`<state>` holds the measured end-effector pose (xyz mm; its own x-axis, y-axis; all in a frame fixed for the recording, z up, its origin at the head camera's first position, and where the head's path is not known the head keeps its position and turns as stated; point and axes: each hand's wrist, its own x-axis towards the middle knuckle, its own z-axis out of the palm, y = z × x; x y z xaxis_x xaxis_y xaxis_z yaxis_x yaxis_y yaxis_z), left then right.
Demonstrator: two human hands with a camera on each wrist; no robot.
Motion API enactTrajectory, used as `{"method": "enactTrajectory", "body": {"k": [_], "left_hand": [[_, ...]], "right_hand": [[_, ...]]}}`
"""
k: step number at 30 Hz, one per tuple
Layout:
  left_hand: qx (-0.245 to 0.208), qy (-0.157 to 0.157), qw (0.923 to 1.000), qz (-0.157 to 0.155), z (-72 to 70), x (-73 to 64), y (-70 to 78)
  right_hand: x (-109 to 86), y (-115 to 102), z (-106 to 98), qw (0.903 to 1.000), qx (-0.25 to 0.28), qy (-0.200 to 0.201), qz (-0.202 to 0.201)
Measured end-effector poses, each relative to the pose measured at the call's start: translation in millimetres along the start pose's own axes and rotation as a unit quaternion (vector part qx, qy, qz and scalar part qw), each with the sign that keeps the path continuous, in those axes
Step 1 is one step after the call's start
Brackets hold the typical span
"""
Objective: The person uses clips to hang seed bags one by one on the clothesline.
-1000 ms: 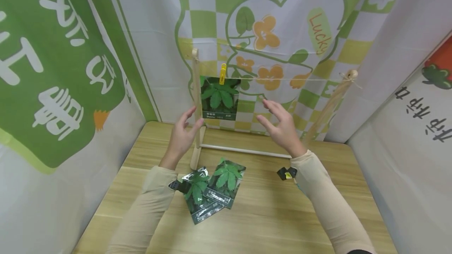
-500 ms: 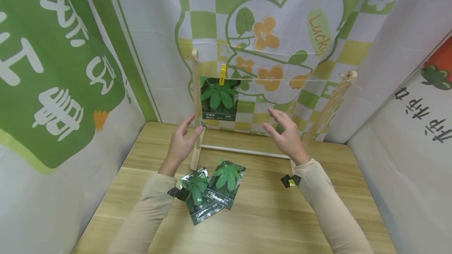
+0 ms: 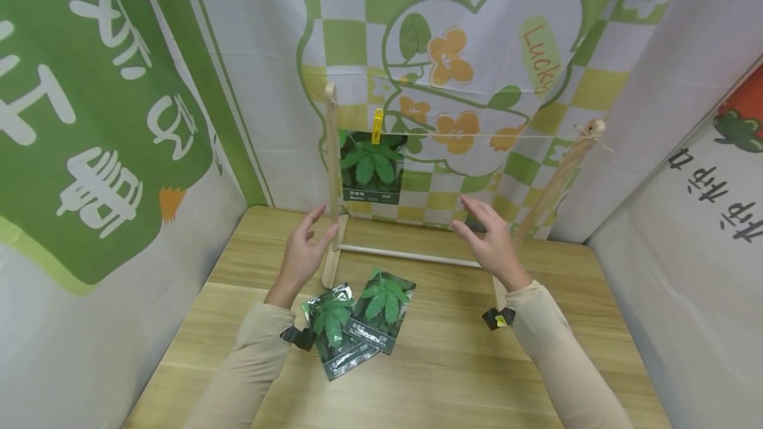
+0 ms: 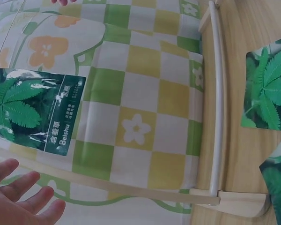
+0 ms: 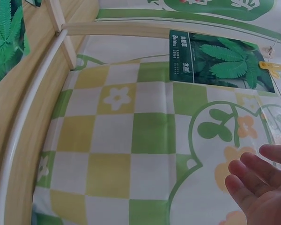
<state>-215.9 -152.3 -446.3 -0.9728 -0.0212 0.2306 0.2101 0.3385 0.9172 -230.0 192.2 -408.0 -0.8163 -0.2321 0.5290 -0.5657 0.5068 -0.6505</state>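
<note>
A green leaf-printed seed packet (image 3: 372, 171) hangs from a string (image 3: 477, 136), held by a yellow clothespin (image 3: 377, 126) near the left post of a wooden frame (image 3: 332, 164). My left hand (image 3: 304, 253) is beside that post with fingers spread and nothing in them; whether it touches the wood I cannot tell. To the right, below the string, my right hand (image 3: 491, 243) is held in the air, fingers relaxed and holding nothing. Two more leaf packets, one (image 3: 384, 303) partly over the other (image 3: 334, 326), lie on the table between my forearms.
A white rod (image 3: 411, 255) joins the frame's feet low across the wooden table (image 3: 441, 369). The frame's right post (image 3: 554, 177) leans behind my right hand. A checkered cloth (image 3: 342, 42) hangs behind, and printed cloths stand at both sides.
My right hand has moved down and slightly right, away from the hanging packet. The left hand has lowered a little. The packets and clothespin stay where they were.
</note>
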Motion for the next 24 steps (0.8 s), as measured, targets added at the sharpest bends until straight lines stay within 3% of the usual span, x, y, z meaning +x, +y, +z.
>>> {"method": "enactTrajectory", "body": {"k": [6, 24], "left_hand": [[0.004, -0.001, 1.0, -0.005, -0.8, -3.5, -3.3], [0.011, 0.001, 0.9998, -0.018, -0.3, -11.8, -19.0]], "right_hand": [[-6.1, 5.4, -1.2, 0.9999, -0.007, 0.008, -0.001], [-27.5, 22.4, -6.7, 0.9974, -0.006, 0.002, 0.071]]}}
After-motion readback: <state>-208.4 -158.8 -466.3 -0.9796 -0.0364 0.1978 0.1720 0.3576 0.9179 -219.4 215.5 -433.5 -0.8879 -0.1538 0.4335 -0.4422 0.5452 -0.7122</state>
